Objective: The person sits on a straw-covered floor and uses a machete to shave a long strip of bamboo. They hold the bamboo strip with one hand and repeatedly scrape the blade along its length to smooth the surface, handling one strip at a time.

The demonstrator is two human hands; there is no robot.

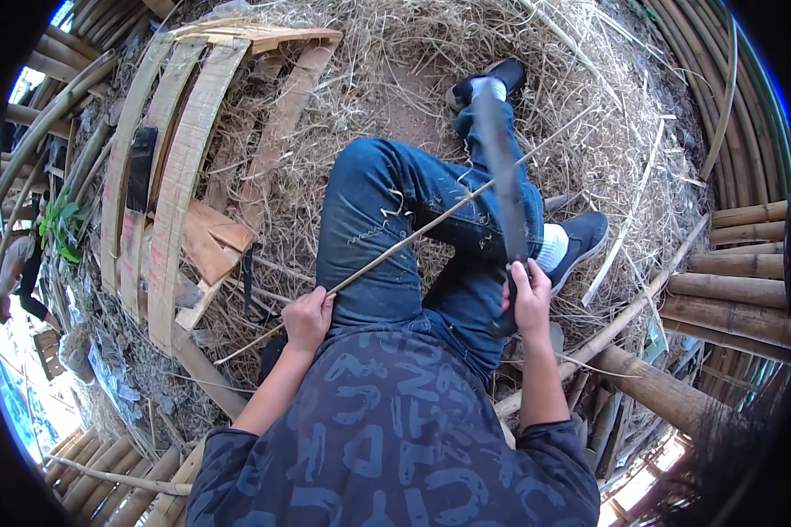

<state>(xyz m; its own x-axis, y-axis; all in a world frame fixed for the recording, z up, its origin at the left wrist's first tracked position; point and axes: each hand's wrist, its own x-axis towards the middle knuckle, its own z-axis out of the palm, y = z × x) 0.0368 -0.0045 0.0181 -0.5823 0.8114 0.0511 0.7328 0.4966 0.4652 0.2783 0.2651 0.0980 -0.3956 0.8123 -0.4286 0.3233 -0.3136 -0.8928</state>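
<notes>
My left hand (307, 318) is closed round a thin bamboo strip (404, 240), which slants across my jeans from low left to upper right. In my right hand (529, 303) is the dark handle of a machete (505, 176). Its long blade, smeared by motion, points away from me over my right leg. The strip's far part passes by the blade; whether the two touch I cannot tell. Small curled shavings (395, 211) lie on my left thigh and knee.
A slatted wooden pallet (180, 176) stands at the left, with a black flat object (141, 169) on it. Dry shavings (369, 79) cover the ground. Bamboo poles (729, 303) line the right side. At the far left, part of another person (16, 263) shows.
</notes>
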